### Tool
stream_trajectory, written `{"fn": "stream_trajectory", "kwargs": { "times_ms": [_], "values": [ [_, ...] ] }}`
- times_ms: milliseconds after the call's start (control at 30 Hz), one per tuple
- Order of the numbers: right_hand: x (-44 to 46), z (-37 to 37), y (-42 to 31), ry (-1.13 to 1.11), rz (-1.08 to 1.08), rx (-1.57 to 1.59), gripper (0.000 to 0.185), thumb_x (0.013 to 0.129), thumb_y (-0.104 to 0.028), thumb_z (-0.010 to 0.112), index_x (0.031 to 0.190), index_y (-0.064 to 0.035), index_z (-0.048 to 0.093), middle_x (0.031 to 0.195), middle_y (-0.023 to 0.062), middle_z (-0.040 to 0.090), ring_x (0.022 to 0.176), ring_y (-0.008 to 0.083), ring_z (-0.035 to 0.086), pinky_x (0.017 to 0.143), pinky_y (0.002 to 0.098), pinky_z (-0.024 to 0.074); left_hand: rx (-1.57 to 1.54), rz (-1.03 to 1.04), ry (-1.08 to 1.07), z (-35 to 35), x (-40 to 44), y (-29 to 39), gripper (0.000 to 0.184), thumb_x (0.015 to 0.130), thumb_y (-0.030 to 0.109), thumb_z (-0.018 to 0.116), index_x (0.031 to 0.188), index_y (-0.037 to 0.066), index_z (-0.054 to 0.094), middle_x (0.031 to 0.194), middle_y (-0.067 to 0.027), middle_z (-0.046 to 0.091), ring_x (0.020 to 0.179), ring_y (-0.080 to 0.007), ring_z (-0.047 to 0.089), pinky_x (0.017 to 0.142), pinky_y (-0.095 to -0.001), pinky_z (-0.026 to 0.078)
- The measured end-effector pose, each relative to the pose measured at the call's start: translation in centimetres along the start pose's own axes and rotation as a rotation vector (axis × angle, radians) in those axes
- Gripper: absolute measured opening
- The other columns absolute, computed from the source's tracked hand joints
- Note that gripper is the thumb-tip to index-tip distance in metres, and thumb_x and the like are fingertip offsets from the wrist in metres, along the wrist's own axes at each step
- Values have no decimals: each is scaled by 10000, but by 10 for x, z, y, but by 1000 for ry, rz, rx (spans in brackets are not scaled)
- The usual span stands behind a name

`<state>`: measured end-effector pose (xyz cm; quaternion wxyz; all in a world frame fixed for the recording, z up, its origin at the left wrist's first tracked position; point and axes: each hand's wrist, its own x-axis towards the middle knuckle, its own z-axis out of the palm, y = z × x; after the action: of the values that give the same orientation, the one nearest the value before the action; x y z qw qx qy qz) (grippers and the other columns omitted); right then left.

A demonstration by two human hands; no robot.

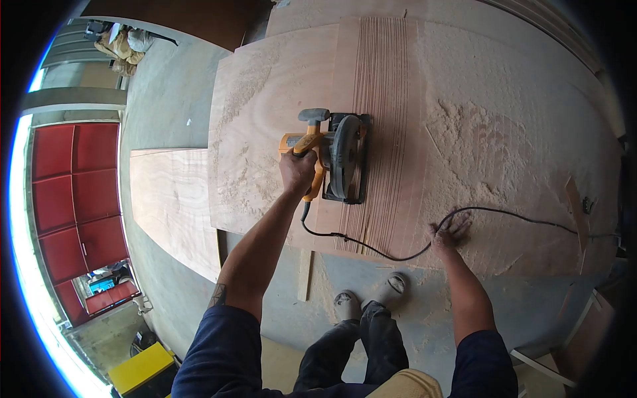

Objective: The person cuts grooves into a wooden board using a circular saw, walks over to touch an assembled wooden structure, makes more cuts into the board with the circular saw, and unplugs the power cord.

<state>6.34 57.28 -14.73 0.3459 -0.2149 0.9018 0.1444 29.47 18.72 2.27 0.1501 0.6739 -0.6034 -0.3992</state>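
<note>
My left hand (297,172) is wrapped round the rear handle of an orange and black circular saw (344,156). The saw's base rests on a large plywood sheet (279,86), beside a band of many parallel cut lines (381,93). Lower right, my right hand (451,232) lies on the sheet near its close edge, fingers stretched out and dusty. A black power cord (504,211) runs from the saw, passes by the thumb of that hand and goes on to the right. Whether the thumb presses on the cord I cannot tell.
Sawdust (474,146) covers much of the sheet's right side. A thin wood strip (576,205) lies near the right edge. Another board (176,199) is on the left floor, and a narrow offcut (305,275) lies near my feet. Red doors (79,186) stand far left.
</note>
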Motion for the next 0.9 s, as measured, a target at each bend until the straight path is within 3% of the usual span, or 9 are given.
{"fn": "stream_trajectory", "kwargs": {
  "times_ms": [133,433,500,533,667,700,733,800,900],
  "values": [
    [0,2,-1,0,9,-10,1083,944,-739,450,1607,-215,-228,1632,245,-320,1520,513,-184,1142,757,63,3,68,15,3,7,11,340,823,209,664,1018,-66,710,821,-187,734,765,-291,721,753,-393,545],
    [-14,2,11,58,-139,194,1070,954,-595,574,1625,-180,-148,1641,281,-250,1512,533,-159,1144,752,47,-71,102,-29,15,41,25,343,828,213,672,1030,-61,714,840,-191,737,791,-300,725,776,-395,545],
    [-17,0,8,49,-128,191,1061,954,-571,587,1630,-170,-126,1645,289,-228,1511,543,-142,1147,747,47,-51,176,59,23,55,27,236,817,167,633,902,-42,702,670,-84,639,561,-183,623,546,-354,480],
    [-17,0,5,75,-116,194,1057,954,-559,594,1632,-165,-115,1647,293,-216,1510,548,-133,1148,745,47,-50,183,50,24,63,29,236,817,167,633,902,-42,702,670,-84,639,561,-183,623,546,-354,480],
    [16,43,3,423,-102,146,1049,956,-525,616,1630,-92,-62,1653,308,-172,1517,540,-103,1175,704,35,-44,198,57,32,76,47,271,817,187,640,931,-49,710,699,-118,665,585,-210,643,589,-380,497],
    [21,42,-1,639,-123,104,1053,957,-513,624,1625,-29,-30,1655,315,-150,1525,523,-89,1200,668,23,-26,259,91,33,77,54,284,819,194,643,947,-49,714,709,-127,674,591,-216,650,602,-386,502],
    [30,38,-2,644,-121,102,1053,957,-513,624,1625,-29,-30,1655,315,-150,1525,523,-89,1200,668,23,-6,115,12,30,84,62,353,836,226,687,1045,-56,726,888,-222,748,863,-322,747,802,-410,547],
    [51,20,-11,490,-80,418,1070,952,-505,641,1604,41,-7,1664,317,-80,1536,505,-42,1225,619,20,-17,137,9,31,87,74,357,837,230,691,1048,-56,726,886,-222,748,865,-321,749,803,-410,547],
    [91,-42,-40,413,-10,476,1106,951,-552,621,1592,69,-33,1670,305,-68,1548,476,-34,1245,574,23,-31,150,15,38,106,82,360,838,238,697,1043,-57,727,873,-222,747,859,-317,750,798,-410,548]
  ]
}}
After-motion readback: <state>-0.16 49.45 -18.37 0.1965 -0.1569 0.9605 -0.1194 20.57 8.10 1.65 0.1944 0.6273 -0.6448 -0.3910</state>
